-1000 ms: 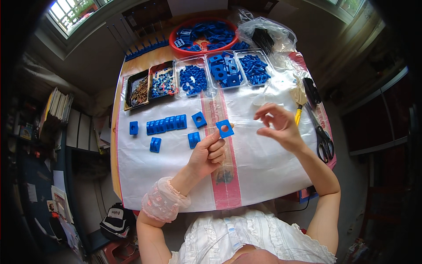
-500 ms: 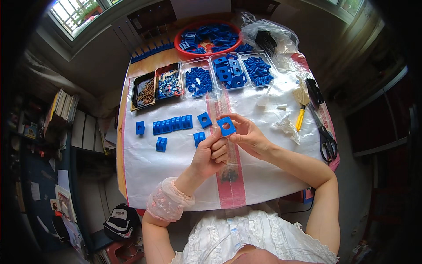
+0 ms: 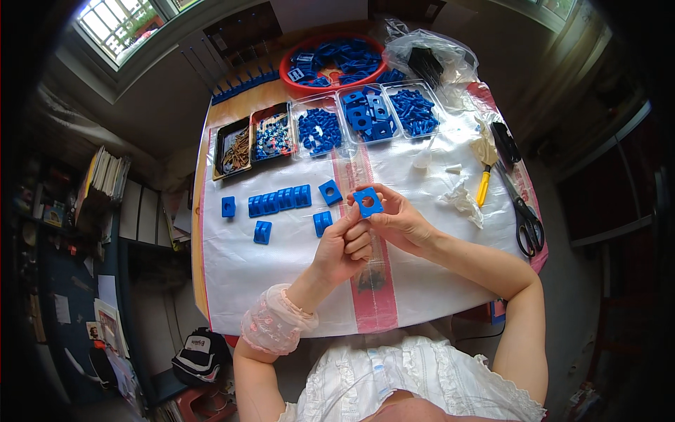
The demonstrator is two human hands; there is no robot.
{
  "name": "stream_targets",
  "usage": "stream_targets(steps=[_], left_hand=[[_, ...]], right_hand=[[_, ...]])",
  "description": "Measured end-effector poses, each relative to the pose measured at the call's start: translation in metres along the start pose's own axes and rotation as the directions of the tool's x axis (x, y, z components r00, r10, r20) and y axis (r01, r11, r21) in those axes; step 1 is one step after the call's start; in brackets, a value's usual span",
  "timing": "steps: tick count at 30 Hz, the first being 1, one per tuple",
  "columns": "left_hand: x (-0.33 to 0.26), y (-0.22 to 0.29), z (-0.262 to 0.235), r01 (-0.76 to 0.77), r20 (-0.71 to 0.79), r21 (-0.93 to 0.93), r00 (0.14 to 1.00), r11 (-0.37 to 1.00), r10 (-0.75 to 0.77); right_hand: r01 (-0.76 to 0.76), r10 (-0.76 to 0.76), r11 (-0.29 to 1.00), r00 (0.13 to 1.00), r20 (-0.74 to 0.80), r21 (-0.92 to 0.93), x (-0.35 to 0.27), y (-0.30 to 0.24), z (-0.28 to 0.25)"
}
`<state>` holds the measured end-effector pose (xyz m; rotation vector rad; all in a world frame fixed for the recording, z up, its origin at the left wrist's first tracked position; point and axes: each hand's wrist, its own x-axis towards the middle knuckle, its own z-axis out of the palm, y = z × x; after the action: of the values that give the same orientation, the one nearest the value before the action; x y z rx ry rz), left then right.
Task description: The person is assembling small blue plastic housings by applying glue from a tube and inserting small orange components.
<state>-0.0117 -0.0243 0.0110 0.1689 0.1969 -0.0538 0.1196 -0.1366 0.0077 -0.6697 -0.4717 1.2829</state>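
Between my two hands, above the middle of the table, is a blue square plastic piece with a round hole [image 3: 377, 207]. My left hand [image 3: 344, 246] pinches its left side between thumb and curled fingers. From the right, my right hand [image 3: 402, 219] grips the same piece at its edge with thumb and fingertips. Just beyond lies another blue holed piece [image 3: 330, 192]. A blue ridged block [image 3: 322, 224] stands to the left of my hands. Farther left is a row of similar blue blocks [image 3: 279, 201], with a single block [image 3: 262, 232] in front and a holed block [image 3: 228, 207] at its left end.
Behind stand a black tray of screws [image 3: 234, 151], a tray of small metal parts [image 3: 272, 133] and clear trays of blue parts [image 3: 320, 131]. A red basin [image 3: 287, 76] is farther back. At right lie scissors [image 3: 527, 228], a yellow-handled tool [image 3: 483, 187] and crumpled plastic [image 3: 463, 202].
The held blue piece has turned and tilted slightly in my fingers. Both hands keep their grip on it. The whole view has shifted a little.
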Motion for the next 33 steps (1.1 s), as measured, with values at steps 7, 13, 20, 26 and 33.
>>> stream_targets(steps=[7, 13, 20, 26, 33], left_hand=[[-0.001, -0.001, 0.007, -0.016, -0.051, 0.029, 0.999, 0.999, 0.018], [0.002, 0.003, 0.001, 0.012, 0.033, 0.162, 0.999, 0.987, -0.017], [-0.004, 0.003, 0.019, 0.017, -0.136, 0.534, 0.989, 0.845, 0.066], [-0.003, -0.003, 0.023, -0.006, -0.092, 0.69, 0.991, 0.724, 0.096], [0.0, -0.016, 0.014, -0.002, -0.027, 0.612, 0.999, 0.791, 0.023]], right_hand=[[0.015, -0.015, 1.0, 1.0, 0.01, -0.012, 0.0, -0.001, 0.0], [0.078, -0.076, 0.979, 0.997, 0.017, -0.188, 0.001, -0.012, -0.005], [0.231, -0.19, 0.356, 0.967, 0.172, -0.905, -0.011, -0.072, 0.004], [0.199, -0.116, -0.498, 0.949, 0.292, -0.844, -0.035, -0.11, 0.051], [0.28, 0.068, -0.71, 0.941, 0.333, -0.646, -0.033, -0.102, 0.082]])
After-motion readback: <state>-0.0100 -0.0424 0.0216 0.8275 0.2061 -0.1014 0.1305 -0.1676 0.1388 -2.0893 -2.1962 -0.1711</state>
